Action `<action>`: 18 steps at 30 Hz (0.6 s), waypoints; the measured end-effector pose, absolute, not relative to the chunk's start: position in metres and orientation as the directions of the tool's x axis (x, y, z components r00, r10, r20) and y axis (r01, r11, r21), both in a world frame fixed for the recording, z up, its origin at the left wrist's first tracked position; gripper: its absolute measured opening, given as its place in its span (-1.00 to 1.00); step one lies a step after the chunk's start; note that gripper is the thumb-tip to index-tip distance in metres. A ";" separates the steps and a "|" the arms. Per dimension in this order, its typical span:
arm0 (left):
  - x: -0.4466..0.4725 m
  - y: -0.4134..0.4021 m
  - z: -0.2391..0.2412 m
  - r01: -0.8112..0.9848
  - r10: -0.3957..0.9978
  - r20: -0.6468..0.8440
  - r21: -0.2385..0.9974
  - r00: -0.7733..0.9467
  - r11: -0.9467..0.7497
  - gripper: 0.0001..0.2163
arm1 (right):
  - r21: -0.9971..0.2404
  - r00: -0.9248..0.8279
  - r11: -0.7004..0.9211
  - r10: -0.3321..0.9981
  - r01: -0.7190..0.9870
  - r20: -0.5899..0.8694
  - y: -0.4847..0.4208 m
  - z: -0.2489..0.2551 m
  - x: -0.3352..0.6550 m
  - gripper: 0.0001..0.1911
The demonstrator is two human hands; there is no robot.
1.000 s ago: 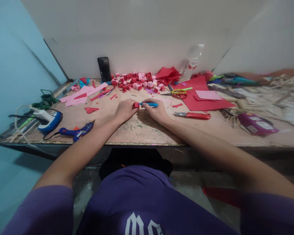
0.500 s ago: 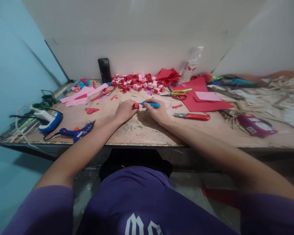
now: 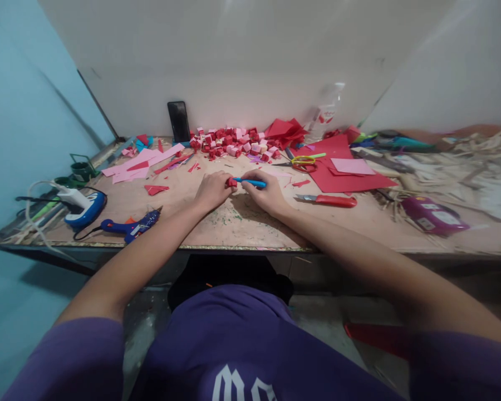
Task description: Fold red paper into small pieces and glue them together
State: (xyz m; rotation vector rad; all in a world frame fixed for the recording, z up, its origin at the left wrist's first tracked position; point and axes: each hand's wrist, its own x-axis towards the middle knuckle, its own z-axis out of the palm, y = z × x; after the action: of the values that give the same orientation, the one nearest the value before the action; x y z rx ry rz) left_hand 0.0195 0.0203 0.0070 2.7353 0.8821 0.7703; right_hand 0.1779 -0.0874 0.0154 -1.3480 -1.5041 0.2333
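Note:
Near the middle of the table, my left hand (image 3: pixel 214 189) pinches a small red paper box (image 3: pixel 232 182) between its fingertips. Closed around a blue pen-like tool (image 3: pixel 254 182) is my right hand (image 3: pixel 266 192). The tool points left, and its tip meets the top of the red piece; whether it goes inside I cannot tell. Behind both hands lies a heap of small red and pink paper boxes (image 3: pixel 234 142). A red-handled cutter (image 3: pixel 329 200) rests to the right of my right hand, and yellow-handled scissors (image 3: pixel 303 161) lie beyond it.
A blue glue gun (image 3: pixel 140 225) and a blue power socket (image 3: pixel 86 210) with cords lie at the left. A phone (image 3: pixel 178 121) leans on the wall. Red paper sheets (image 3: pixel 338 178), a purple device (image 3: pixel 434 214) and a plastic bottle (image 3: pixel 326 114) stand or lie rightward.
My right hand has moved slightly left, bringing the blue tool's tip over the red paper box. That box appears slightly tilted now. My left hand stays almost in place.

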 end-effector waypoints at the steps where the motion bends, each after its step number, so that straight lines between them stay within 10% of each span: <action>1: 0.019 0.020 0.007 0.500 0.585 0.423 0.303 0.692 -0.811 -0.91 | -0.717 0.185 0.341 0.817 0.608 0.546 -0.088 0.016 0.178 -0.82; 18: 0.020 0.021 0.005 0.497 0.577 0.430 0.294 0.694 -0.817 -0.87 | -0.709 0.164 0.321 0.836 0.628 0.524 -0.087 0.014 0.178 -0.84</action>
State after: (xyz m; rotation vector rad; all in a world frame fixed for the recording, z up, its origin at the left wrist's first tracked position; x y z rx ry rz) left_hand 0.0196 0.0213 0.0052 2.7470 0.8768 0.7762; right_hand 0.1783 -0.0873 0.0139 -1.3848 -1.5418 0.2490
